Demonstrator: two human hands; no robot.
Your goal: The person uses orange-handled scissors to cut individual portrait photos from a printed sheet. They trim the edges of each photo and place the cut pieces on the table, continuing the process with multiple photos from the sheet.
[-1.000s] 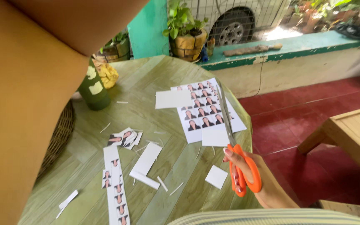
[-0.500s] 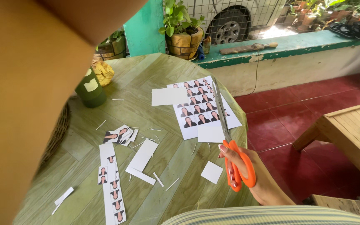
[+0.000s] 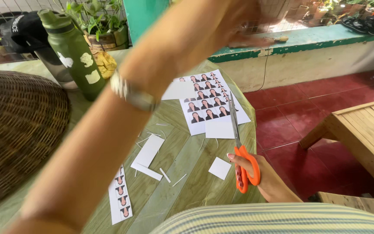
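Beside the white photo sheet (image 3: pixel 204 106), right fingers (image 3: pixel 238 167) grip orange-handled steel scissors (image 3: pixel 241 147). Left hand (image 3: pixel 239 21) is blurred, its fingers unreadable. Those blades could snag the sheet's edge.

R hand (image 3: pixel 256 175): fingers thru orange handles of scissors (image 3: pixel 240 147), blades together, pointing away over table edge
L hand (image 3: pixel 243 19): blurred, raised near top, forearm crossing frame w/ wristwatch (image 3: pixel 133 93)
Photo sheet (image 3: pixel 204 104): flat on round green table (image 3: pixel 187 164), just beyond blade tips
Photo strip (image 3: pixel 121 197): near side of the table
Bottle (image 3: pixel 72 52): green, upright, far left
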